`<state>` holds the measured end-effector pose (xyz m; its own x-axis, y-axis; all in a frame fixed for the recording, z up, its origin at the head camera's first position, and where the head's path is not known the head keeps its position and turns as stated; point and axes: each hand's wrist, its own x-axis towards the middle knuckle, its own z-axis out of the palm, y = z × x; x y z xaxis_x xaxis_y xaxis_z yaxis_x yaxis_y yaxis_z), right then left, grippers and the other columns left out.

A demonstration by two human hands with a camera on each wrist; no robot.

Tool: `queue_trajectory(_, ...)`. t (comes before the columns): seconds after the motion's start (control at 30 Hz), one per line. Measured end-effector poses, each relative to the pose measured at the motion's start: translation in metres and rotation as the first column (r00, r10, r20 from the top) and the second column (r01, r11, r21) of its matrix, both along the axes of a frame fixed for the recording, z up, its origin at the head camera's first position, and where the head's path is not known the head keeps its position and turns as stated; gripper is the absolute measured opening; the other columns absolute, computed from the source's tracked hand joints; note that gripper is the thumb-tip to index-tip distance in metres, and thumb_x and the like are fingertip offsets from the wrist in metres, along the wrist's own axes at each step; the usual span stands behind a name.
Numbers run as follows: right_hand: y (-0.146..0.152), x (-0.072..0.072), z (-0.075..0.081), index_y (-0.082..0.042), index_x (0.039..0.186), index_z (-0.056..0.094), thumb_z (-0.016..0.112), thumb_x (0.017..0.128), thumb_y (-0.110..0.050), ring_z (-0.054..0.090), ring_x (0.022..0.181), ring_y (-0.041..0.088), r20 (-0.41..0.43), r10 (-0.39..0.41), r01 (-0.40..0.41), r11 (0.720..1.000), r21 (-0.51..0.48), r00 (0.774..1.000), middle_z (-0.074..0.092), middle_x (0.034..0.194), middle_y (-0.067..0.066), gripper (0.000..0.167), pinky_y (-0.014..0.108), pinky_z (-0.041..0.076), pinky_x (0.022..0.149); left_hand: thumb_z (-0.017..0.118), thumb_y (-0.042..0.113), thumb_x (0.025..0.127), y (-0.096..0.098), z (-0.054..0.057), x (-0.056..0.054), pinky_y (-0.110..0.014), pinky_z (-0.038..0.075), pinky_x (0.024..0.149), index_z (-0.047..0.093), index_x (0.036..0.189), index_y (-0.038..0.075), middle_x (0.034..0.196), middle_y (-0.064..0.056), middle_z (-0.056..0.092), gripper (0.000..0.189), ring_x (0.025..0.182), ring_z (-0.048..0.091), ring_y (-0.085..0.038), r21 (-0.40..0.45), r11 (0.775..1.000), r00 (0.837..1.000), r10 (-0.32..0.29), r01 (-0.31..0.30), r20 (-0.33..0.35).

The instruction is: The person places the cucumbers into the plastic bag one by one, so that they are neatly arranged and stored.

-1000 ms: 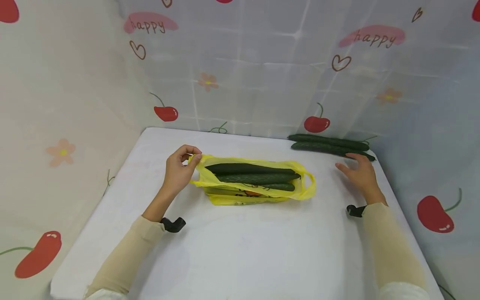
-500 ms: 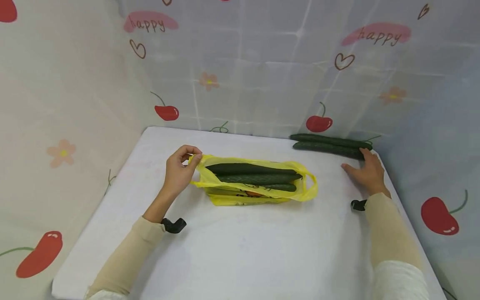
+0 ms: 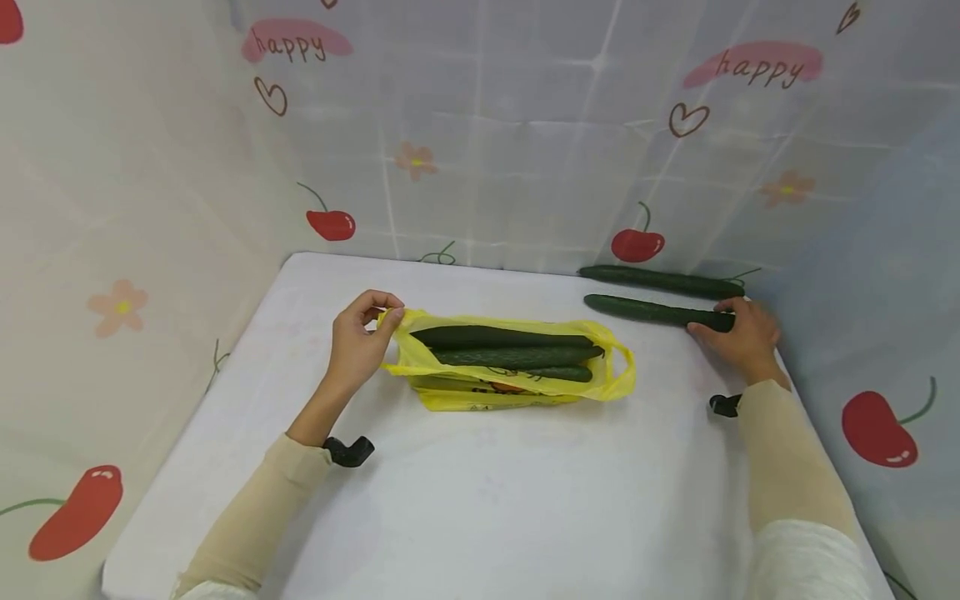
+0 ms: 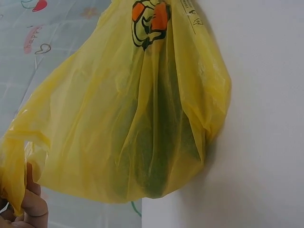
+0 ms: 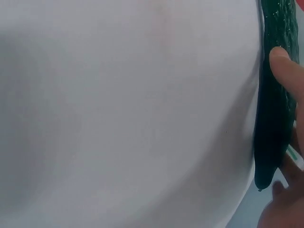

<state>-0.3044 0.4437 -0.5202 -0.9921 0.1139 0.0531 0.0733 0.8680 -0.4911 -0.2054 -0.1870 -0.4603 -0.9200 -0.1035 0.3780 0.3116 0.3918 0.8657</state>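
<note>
In the head view a yellow plastic bag lies on its side mid-table, its mouth spread to show several cucumbers inside. My left hand pinches the bag's left end between thumb and fingers; the left wrist view shows the bag's thin wall with dark green shapes behind it. At the right, my right hand grips the right end of a loose cucumber, thumb on the near side. The right wrist view shows that cucumber under the thumb. Another cucumber lies just behind, apart from it.
The white table has a patterned curtain along its back edge and both sides. The right hand is close to the table's right edge. A black wrist mount sits on the left wrist, and another on the right.
My right hand has reached the front loose cucumber, taken hold of its right end and drawn it toward me, away from the back one. The left hand and bag stay put.
</note>
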Motion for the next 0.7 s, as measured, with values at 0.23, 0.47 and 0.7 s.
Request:
queue_trajectory(0.23, 0.007, 0.003, -0.001, -0.011, 0.147, 0.059, 0.07, 0.105, -0.036, 0.032, 0.136, 0.067, -0.017, 0.133, -0.131, 0.988, 0.077, 0.991, 0.044, 0.155, 0.036, 0.05, 0.08, 0.019, 0.107, 0.073, 0.019, 0.105, 0.001, 0.002, -0.001, -0.015, 0.048, 0.065, 0.073, 0.113, 0.01, 0.111, -0.008, 0.074, 0.012, 0.097, 0.065, -0.006, 0.011, 1.0, 1.0, -0.014, 0.014, -0.004)
queue_trajectory(0.47, 0.005, 0.004, -0.009, 0.002, 0.142, 0.057, 0.07, 0.104, -0.014, 0.044, 0.131, 0.063, -0.08, 0.186, -0.181, 0.981, 0.063, 0.979, 0.054, 0.145, 0.038, 0.043, 0.076, 0.03, 0.111, 0.073, 0.021, 0.105, 0.004, 0.005, -0.001, -0.016, 0.047, 0.067, 0.073, 0.111, 0.011, 0.108, -0.006, 0.074, 0.011, 0.094, 0.062, -0.011, -0.018, 1.0, 1.0, -0.006, 0.006, -0.017)
queue_trajectory(0.7, -0.003, 0.021, -0.01, 0.006, 0.144, 0.054, 0.069, 0.106, -0.013, 0.044, 0.136, 0.062, -0.102, 0.194, -0.196, 0.981, -0.006, 0.976, 0.053, 0.146, 0.039, 0.045, 0.075, 0.032, 0.113, 0.071, 0.021, 0.105, 0.005, 0.008, 0.001, -0.019, 0.045, 0.073, 0.073, 0.11, 0.012, 0.109, -0.006, 0.074, 0.011, 0.096, 0.06, -0.016, -0.056, 0.998, 1.0, 0.008, -0.01, -0.022)
